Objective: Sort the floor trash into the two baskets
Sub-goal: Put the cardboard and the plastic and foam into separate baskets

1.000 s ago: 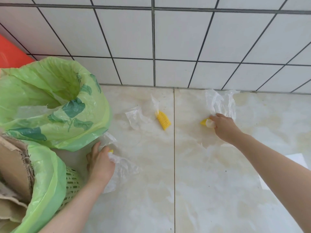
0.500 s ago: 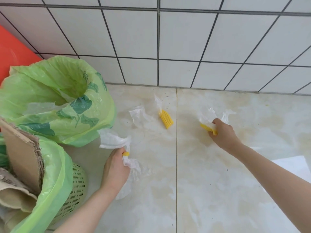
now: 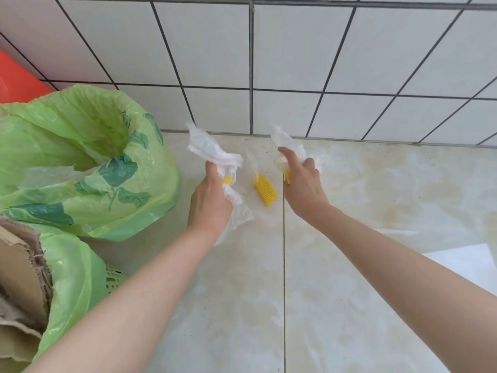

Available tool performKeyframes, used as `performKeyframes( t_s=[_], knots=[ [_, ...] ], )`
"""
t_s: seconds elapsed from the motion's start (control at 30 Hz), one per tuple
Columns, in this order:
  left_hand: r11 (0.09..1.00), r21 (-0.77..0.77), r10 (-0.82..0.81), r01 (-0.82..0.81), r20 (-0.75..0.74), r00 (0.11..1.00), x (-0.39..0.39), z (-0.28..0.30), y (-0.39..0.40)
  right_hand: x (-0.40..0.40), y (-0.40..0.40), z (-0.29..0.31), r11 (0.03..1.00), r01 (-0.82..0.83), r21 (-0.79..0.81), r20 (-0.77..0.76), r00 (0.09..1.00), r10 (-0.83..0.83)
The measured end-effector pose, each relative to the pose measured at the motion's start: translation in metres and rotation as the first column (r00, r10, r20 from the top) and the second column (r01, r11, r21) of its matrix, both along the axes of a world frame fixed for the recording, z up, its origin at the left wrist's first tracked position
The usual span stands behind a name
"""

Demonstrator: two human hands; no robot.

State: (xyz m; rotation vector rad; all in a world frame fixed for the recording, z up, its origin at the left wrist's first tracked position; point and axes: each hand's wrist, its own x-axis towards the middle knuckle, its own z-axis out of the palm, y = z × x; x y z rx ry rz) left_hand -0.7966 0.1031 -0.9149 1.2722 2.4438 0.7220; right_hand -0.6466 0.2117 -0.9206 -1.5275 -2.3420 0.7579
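Crinkled clear plastic wrapping with a yellow piece inside (image 3: pixel 215 154) is gripped by the left hand (image 3: pixel 209 203), whose fingers are curled around the bundle; loose film is seen above and below the fist. A second crumpled clear wrapper with a yellow part (image 3: pixel 289 146) is held in the right hand (image 3: pixel 302 181), with thumb and fingers closed around it and the index finger extended forward. Both bundles are held above the floor, near the wall. Between the two hands, a third yellow ribbed piece in clear film (image 3: pixel 265 187) is left lying on the beige marble-patterned floor tile (image 3: pixel 376 197). To the left, a basket lined with a light green leaf-printed plastic bag (image 3: pixel 88 168) is positioned just beside the left hand, its mouth open. Nearer the camera, a green perforated plastic basket lined with a plain green bag (image 3: pixel 78 275) is filled with torn brown cardboard (image 3: pixel 18 270). A white tiled wall with dark grout (image 3: pixel 295 49) is located behind the floor, an orange object (image 3: pixel 16 79) is visible at the far left, and a white sheet (image 3: pixel 473 262) is lying at the right edge.
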Motion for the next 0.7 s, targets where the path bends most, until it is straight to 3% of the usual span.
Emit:
performKeyframes(
  t_s=[0.1, 0.2, 0.33, 0.4, 0.7],
  knots=[
    [0.979, -0.143, -0.148, 0.145, -0.008, 0.989, -0.015, -0.008, 0.025, -0.017, 0.002, -0.018, 0.997, -0.027, -0.066, 0.229, 0.973, 0.041],
    [0.865, -0.442, -0.281, 0.237, -0.037, 0.959, -0.022, -0.017, 0.036, -0.024, -0.002, -0.039, 0.986, -0.005, -0.166, 0.311, 0.949, 0.057],
    [0.766, -0.587, -0.322, 0.261, 0.0, 0.947, -0.026, -0.031, 0.032, -0.028, -0.011, -0.054, 0.992, -0.013, -0.127, 0.384, 0.921, 0.061],
    [0.743, -0.607, -0.338, 0.283, 0.026, 0.941, -0.024, -0.039, 0.025, -0.029, -0.013, -0.054, 0.993, -0.024, -0.115, 0.399, 0.915, 0.068],
    [0.825, -0.463, -0.432, 0.324, -0.148, 0.889, -0.018, -0.038, 0.007, -0.028, -0.016, -0.048, 0.984, -0.098, -0.152, 0.415, 0.897, 0.153]
  ],
)
